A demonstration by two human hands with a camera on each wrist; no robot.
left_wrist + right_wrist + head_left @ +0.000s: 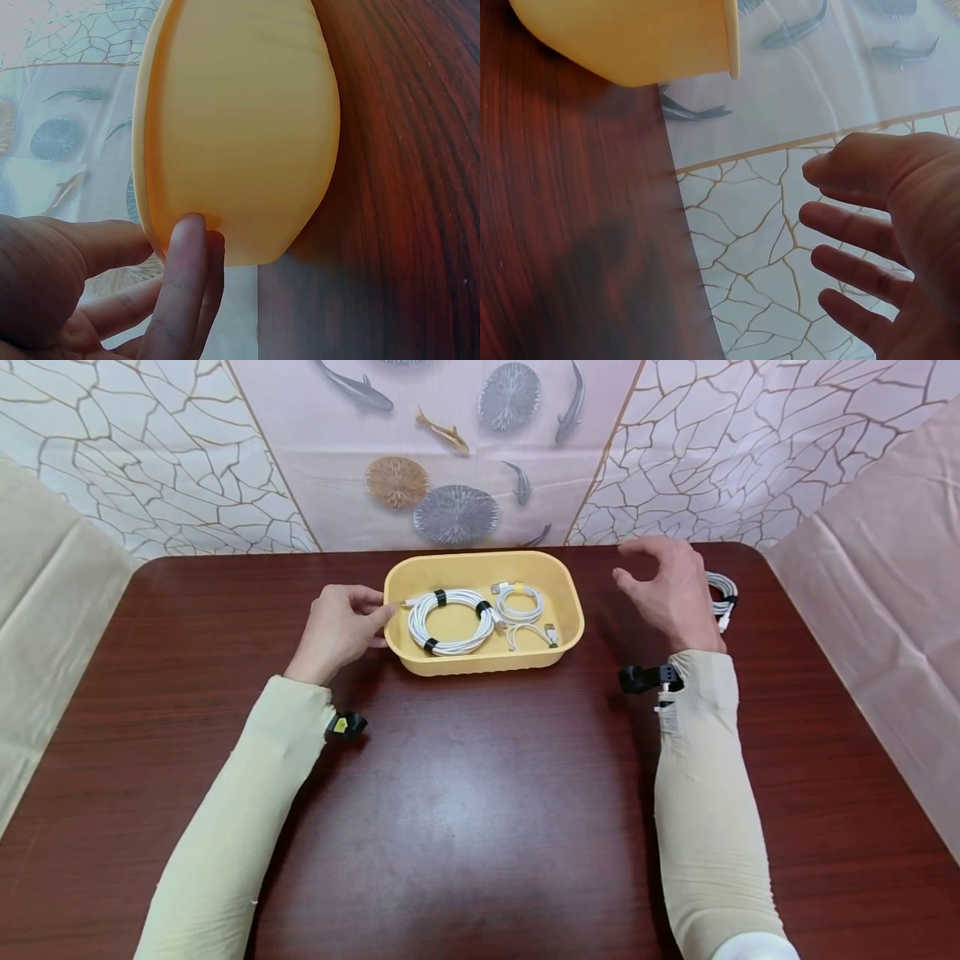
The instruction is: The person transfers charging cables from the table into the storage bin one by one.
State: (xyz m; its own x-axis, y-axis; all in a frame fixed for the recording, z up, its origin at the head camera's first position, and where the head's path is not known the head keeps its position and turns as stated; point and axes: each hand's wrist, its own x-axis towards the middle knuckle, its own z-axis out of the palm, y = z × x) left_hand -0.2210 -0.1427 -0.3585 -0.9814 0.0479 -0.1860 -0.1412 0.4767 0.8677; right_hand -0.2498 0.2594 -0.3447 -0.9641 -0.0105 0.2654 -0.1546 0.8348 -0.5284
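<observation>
A yellow plastic basket [420, 665] stands at the back of the table. Inside it lie a large white coiled cable [450, 647] with black ties, a smaller white coiled cable [519, 614] and a short white cable [528, 628]. My left hand [339, 631] pinches the basket's left rim, thumb over the edge and fingers against the outer wall, as the left wrist view also shows. My right hand [669, 593] hovers to the right of the basket, fingers loosely bent and apart, holding nothing. Beyond it lies a grey coiled cable [723, 593], partly hidden by the hand.
The dark reddish wooden table [465, 810] carries the basket. A patterned cloth [457, 452] with fish hangs along the table's back edge, and pale cloth walls [885, 577] flank both sides. Small black cameras [348, 724] are strapped at both wrists.
</observation>
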